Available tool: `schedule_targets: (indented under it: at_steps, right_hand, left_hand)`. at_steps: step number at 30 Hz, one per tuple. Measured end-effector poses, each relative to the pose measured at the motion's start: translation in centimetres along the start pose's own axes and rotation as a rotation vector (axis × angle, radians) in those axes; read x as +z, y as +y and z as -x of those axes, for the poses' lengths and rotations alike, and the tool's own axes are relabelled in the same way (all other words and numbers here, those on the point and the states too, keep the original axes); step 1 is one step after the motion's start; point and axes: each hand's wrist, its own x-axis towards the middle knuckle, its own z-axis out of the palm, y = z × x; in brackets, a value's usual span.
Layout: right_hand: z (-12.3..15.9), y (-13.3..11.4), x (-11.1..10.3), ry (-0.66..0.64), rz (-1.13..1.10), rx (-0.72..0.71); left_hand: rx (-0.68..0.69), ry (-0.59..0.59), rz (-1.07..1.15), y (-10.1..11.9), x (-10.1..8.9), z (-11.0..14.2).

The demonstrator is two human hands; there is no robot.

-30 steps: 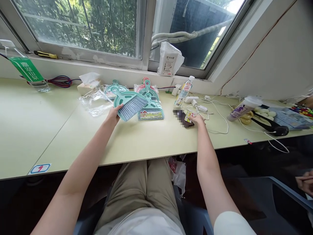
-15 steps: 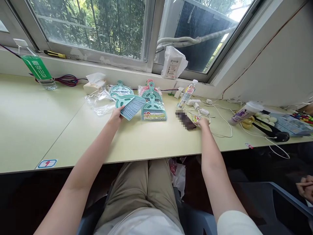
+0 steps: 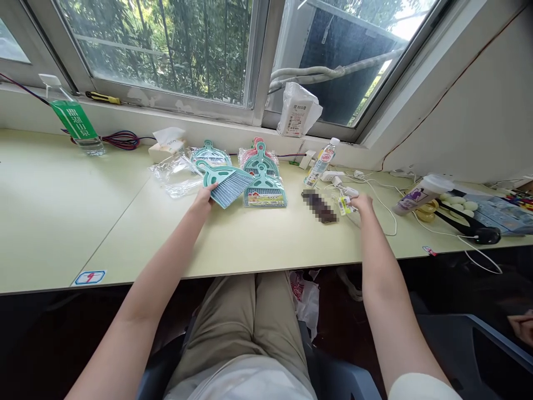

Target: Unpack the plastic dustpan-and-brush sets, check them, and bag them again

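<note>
My left hand [image 3: 205, 195] is closed on a mint-green hand brush [image 3: 231, 189], held tilted above the table with its grey bristles facing right. Another mint-green handle shows behind the brush, perhaps a dustpan's. My right hand [image 3: 363, 203] pinches a small yellow-green and white printed card [image 3: 345, 205] beside the blurred-out phone-like object [image 3: 320, 206]. Bagged brush-and-dustpan sets lie near the wall: a mint one [image 3: 265, 189] with a printed label in front, a red one [image 3: 257, 142] at the back, and another mint set [image 3: 211, 154] to the left.
Crumpled clear plastic [image 3: 177, 175] and a tissue pack [image 3: 166, 145] lie left of the sets. A drink bottle [image 3: 321, 162] and white cables [image 3: 385, 214] are on the right, near a lidded cup [image 3: 422, 194]. A green-labelled bottle [image 3: 77, 123] stands far left.
My right hand has drawn the card to the right, away from the phone-like object. My left hand keeps hold of the brush. The whole view has shifted slightly.
</note>
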Motion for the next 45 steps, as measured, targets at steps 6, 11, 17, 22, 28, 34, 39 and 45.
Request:
schedule_targets:
  at_steps: [6,11,17,22,28,34,39,45]
  right_hand:
    - [1.3,-8.4,-3.6,-0.027,-0.462,-0.352]
    - [7.8,-18.7,-4.7,-0.460,-0.513,-0.946]
    - [11.8,-25.4,-2.0,-0.559,-0.209,-1.157]
    - [12.2,-26.8,0.2,-0.473,-0.176,-1.088]
    - [13.5,-27.1,0.7,-0.324,-0.145,-1.082]
    - [15.8,-25.7,2.3,-0.002,-0.362,-0.835]
    - [18.8,-26.0,6.1,-0.178,-1.059,-0.303]
    - [21.4,-27.1,8.8,-0.693,-1.582,-0.083]
  left_hand:
    - [0.077,-0.110,-0.057,-0.3,0.2,0.6]
    - [0.112,-0.261,-0.083,-1.0,0.4,0.7]
    - [0.197,-0.443,-0.095,-1.4,0.8,1.2]
    - [0.212,-0.532,-0.153,-1.3,1.0,2.1]
    - [0.229,-0.510,-0.160,-1.6,1.2,2.5]
    - [0.274,-0.423,-0.109,-1.3,1.1,1.8]
    - [0.325,-0.321,-0.097,-0.7,1.1,2.0]
    - [0.432,-0.286,-0.133,-0.8,1.1,2.4]
